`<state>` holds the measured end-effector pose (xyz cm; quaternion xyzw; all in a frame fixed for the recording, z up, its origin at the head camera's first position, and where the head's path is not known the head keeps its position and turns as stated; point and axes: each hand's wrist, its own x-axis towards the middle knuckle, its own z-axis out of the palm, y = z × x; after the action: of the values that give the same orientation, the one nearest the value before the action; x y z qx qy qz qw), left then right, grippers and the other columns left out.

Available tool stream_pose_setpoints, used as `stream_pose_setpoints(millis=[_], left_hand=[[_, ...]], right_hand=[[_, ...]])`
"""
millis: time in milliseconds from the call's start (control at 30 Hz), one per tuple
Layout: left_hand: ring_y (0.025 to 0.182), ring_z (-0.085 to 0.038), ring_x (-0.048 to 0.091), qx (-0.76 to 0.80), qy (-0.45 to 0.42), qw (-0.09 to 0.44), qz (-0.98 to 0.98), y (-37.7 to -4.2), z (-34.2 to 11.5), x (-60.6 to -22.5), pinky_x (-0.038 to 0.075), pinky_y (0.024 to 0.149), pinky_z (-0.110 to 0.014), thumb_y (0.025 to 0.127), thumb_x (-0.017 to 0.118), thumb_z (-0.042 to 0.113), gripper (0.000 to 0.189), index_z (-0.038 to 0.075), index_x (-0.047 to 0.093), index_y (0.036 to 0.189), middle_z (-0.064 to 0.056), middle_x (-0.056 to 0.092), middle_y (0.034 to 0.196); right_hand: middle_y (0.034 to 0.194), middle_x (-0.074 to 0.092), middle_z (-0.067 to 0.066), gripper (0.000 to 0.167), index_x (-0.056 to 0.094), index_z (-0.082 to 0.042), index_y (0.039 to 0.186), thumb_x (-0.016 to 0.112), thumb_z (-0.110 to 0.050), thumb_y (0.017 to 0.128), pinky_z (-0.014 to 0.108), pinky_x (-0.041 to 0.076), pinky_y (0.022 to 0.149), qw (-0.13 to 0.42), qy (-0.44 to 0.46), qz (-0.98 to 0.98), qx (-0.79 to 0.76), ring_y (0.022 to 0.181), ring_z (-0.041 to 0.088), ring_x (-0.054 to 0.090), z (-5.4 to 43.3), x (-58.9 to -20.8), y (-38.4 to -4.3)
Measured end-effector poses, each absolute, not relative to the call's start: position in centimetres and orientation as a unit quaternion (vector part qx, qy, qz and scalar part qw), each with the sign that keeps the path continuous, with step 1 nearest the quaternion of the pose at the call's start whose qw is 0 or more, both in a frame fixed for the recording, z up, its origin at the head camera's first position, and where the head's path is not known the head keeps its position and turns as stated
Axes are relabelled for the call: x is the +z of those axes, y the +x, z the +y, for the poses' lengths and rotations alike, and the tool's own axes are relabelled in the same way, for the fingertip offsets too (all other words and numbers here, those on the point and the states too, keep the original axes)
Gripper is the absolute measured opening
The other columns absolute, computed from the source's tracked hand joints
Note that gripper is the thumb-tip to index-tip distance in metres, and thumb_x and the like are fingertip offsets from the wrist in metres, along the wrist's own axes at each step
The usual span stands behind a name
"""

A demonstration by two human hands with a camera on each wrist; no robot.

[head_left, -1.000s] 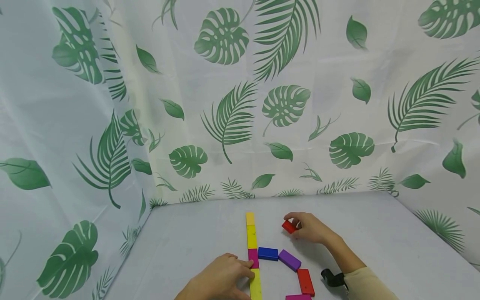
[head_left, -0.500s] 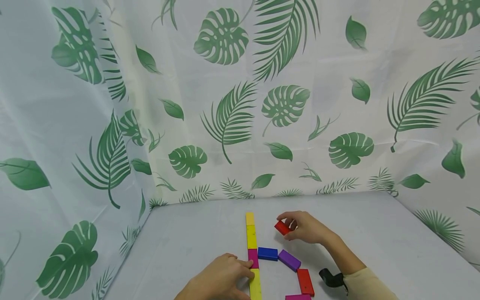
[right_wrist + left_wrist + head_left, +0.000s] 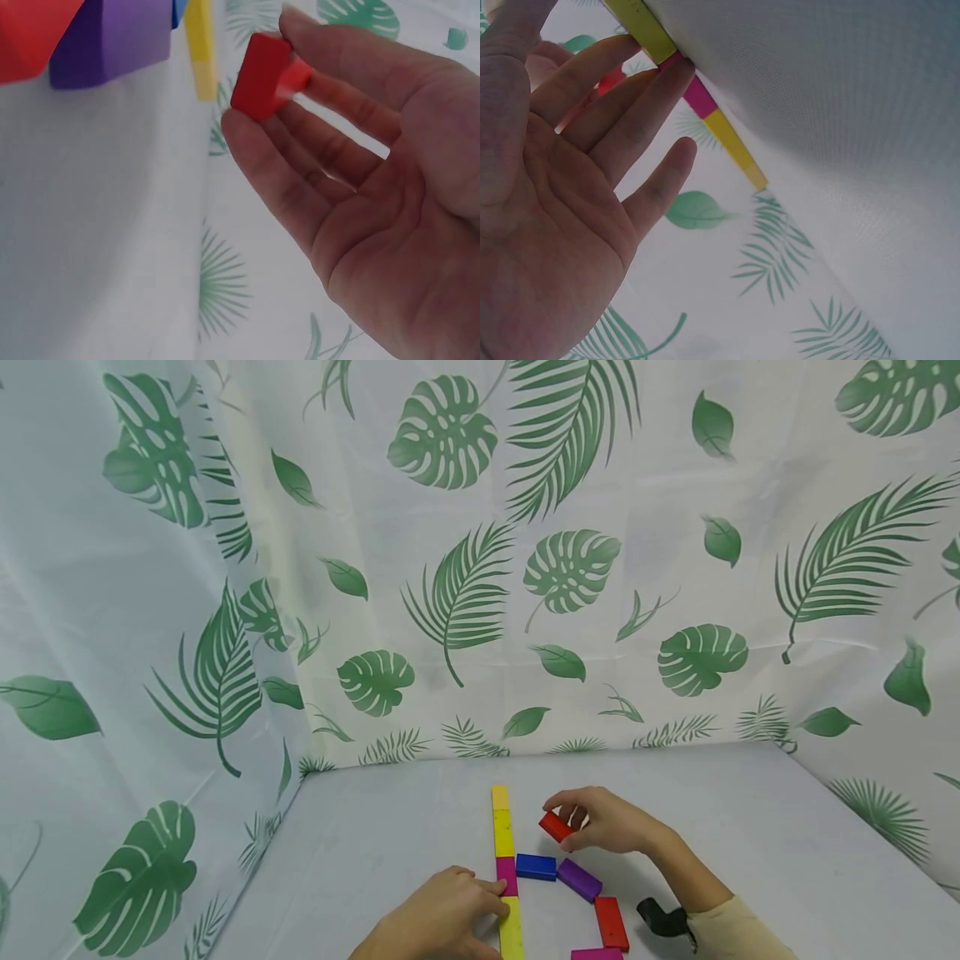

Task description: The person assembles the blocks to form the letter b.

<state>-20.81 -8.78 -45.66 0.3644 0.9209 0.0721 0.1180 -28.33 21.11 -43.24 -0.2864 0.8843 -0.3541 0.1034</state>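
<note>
A red block (image 3: 555,827) is pinched between the thumb and fingers of my right hand (image 3: 611,823), beyond the blue block (image 3: 536,867) in the head view. The right wrist view shows this red block (image 3: 260,73) at the fingertips, tilted. With its fingers fairly straight, my left hand (image 3: 435,917) touches a straight row of blocks, at the magenta block (image 3: 506,867) and the near yellow block (image 3: 512,933). The row runs on through another yellow block (image 3: 503,833) to a light orange block (image 3: 500,797). In the left wrist view, fingertips overlap the magenta block (image 3: 699,97).
From the row's right side, the blue block leads into a curve: a purple block (image 3: 580,880), a red block lying flat (image 3: 612,924) and a magenta one cut by the frame's bottom edge. A leaf-patterned curtain (image 3: 480,610) backs the pale table (image 3: 375,827).
My right hand has moved left and slightly nearer with the red block, toward the row. The left hand has kept its place on the row.
</note>
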Motion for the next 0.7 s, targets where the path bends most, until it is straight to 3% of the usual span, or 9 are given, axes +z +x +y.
stream_pose_setpoints(millis=[167, 700], left_hand=[[0.110, -0.002, 0.064, 0.062, 0.379, 0.105, 0.917, -20.8, -8.9, -45.6, 0.051, 0.107, -0.039, 0.082, 0.079, 0.065, 0.049, 0.040, 0.075, 0.124, 0.017, 0.067, 0.136], [0.111, -0.001, 0.064, 0.050, 0.390, 0.093, 0.915, -20.8, -8.9, -45.8, 0.051, 0.106, -0.038, 0.082, 0.080, 0.064, 0.050, 0.040, 0.075, 0.125, 0.017, 0.067, 0.137]], right_hand=[[0.108, 0.070, -0.004, 0.048, 0.068, -0.023, 0.132, 0.085, -0.022, 0.087, 0.023, 0.058, 0.080, 0.115, -0.308, 0.880, -0.343, 0.096, 0.015, 0.066, 20.7, -42.8, -27.9], [0.106, 0.072, -0.007, 0.046, 0.068, -0.027, 0.131, 0.084, -0.022, 0.088, 0.022, 0.058, 0.083, 0.150, -0.342, 0.862, -0.343, 0.096, 0.011, 0.068, 19.8, -41.9, -26.7]])
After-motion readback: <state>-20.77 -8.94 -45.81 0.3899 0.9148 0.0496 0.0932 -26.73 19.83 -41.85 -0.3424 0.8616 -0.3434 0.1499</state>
